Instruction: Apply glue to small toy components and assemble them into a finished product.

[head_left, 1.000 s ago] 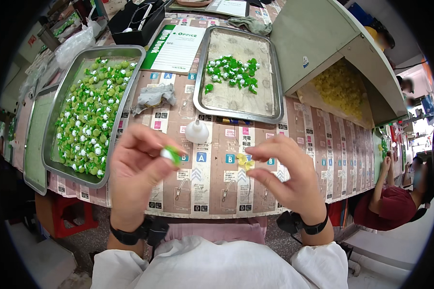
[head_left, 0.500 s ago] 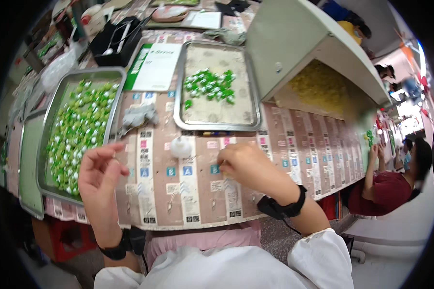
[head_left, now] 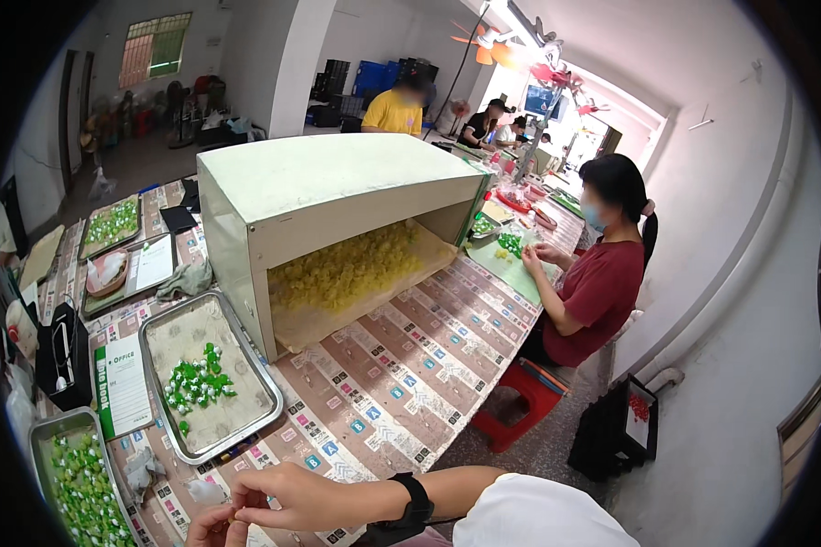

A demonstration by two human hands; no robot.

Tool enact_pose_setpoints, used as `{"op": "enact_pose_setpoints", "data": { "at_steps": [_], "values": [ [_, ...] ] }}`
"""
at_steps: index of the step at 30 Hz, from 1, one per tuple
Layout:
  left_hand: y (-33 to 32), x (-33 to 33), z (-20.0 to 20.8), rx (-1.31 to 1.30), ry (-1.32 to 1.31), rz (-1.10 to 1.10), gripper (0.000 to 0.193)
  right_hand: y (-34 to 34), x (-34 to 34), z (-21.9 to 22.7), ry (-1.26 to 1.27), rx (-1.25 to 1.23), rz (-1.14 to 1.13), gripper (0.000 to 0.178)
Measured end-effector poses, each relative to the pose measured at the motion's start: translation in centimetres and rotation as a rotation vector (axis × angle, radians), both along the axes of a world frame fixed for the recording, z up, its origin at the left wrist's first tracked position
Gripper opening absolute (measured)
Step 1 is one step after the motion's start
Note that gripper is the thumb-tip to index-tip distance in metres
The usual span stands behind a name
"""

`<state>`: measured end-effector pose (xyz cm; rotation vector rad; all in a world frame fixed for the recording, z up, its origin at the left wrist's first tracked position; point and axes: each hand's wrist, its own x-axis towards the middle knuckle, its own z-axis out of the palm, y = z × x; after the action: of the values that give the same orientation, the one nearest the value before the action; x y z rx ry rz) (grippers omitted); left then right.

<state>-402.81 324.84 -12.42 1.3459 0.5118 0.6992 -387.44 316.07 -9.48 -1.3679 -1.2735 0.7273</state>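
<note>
My right hand (head_left: 292, 498) reaches in from the lower edge, thumb and fingers pinched together; anything between them is too small to name. My left hand (head_left: 213, 527), partly cut off by the lower edge, meets it fingertip to fingertip, also pinching. A small white round bottle (head_left: 206, 491) stands just beyond the hands. Farther off lies a metal tray (head_left: 269, 410) with a loose cluster of small green and white pieces (head_left: 199, 379). At the lower left, a second metal tray (head_left: 41, 447) is full of green and white pieces (head_left: 84, 488).
A large pale box (head_left: 337, 173), open in front, holds a heap of yellow pieces (head_left: 356, 269). A notebook (head_left: 123, 387), grey cloth (head_left: 142, 470) and black holder (head_left: 62, 356) lie at left. At right a person in a dark red shirt (head_left: 602, 287) works beside a red stool (head_left: 520, 406).
The view has swung up and to the right, showing more of the room. My hands, apart before with the left one spread, have come together and the left fingers have closed.
</note>
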Motion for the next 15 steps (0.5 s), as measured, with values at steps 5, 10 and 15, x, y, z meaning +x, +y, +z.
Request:
{"op": "enact_pose_setpoints", "data": {
  "at_steps": [5, 10, 15],
  "values": [
    [0.3, -0.9, 0.7, -0.024, 0.055, 0.007, 0.019, 0.5, 1.3, -0.3, -0.015, -0.116, 0.140, 0.023],
    [1.3, -2.5, 0.4, -0.181, 0.091, 0.097, 0.027, 3.8, 3.0, -4.0, -0.155, 0.002, -0.020, 0.056],
    [2.8, -3.8, -1.4, -0.094, -0.051, 0.151, 0.019, 7.0, 1.3, -7.3, -0.223, -0.146, 0.138, 0.055]
  ]
}}
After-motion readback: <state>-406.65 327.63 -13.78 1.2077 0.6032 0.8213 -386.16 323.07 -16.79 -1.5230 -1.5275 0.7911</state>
